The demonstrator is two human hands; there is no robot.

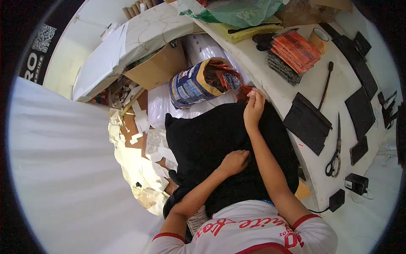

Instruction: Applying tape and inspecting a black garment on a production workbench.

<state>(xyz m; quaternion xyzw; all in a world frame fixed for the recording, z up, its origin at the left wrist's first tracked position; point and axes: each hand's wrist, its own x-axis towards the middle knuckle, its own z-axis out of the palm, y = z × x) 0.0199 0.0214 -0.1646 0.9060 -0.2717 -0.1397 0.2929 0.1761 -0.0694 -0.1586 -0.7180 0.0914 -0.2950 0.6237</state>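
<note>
My right hand (255, 106) reaches forward, its thumb and fingertips close together against red scraps (243, 91) beside the mouth of an open printed bag (190, 85). Whether it grips a scrap is unclear. The bag lies on its side, stuffed with red and dark pieces. My left hand (235, 162) rests with curled fingers on black cloth (209, 136) spread over my lap; its fingertips are partly hidden. On the white table (276, 95) to the right lie a black fabric panel (306, 123), scissors (335, 158) and a stack of red pieces (296, 50) over grey ones.
A tape roll (318, 39), a phone (359, 150) and a black power adapter (356, 183) are on the table. A cardboard flap (158, 68) stands beyond the bag. Paper scraps (139, 165) cover the floor at left. A green plastic bag (234, 12) lies at the top.
</note>
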